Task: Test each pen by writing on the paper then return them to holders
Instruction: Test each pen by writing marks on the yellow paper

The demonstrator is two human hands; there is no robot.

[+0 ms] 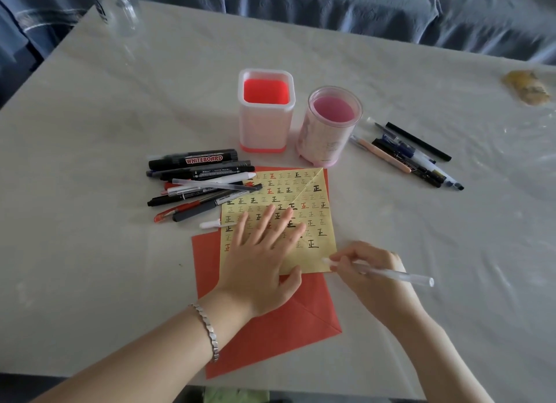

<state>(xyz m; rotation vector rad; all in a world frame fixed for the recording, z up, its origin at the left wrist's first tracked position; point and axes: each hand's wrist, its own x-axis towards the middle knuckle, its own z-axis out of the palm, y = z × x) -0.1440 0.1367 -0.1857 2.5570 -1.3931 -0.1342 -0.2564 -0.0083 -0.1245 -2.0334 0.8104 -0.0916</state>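
Observation:
A yellow paper (313, 210) covered in rows of written marks lies on a red sheet (279, 321). My left hand (264, 252) presses flat on the yellow paper with fingers spread. My right hand (370, 267) grips a clear white pen (391, 273), its tip at the paper's lower right corner. Two empty holders stand behind: a square white one with a red bottom (266, 113) and a round pink one (329, 128). A pile of markers and pens (201, 183) lies left of the paper. A white pen cap (210, 224) rests at the paper's left edge.
More pens (412, 155) lie to the right of the round holder. A clear bottle (117, 5) stands at the table's far left corner. A yellowish wrapper (526, 86) sits at the far right. Blue fabric runs behind the table.

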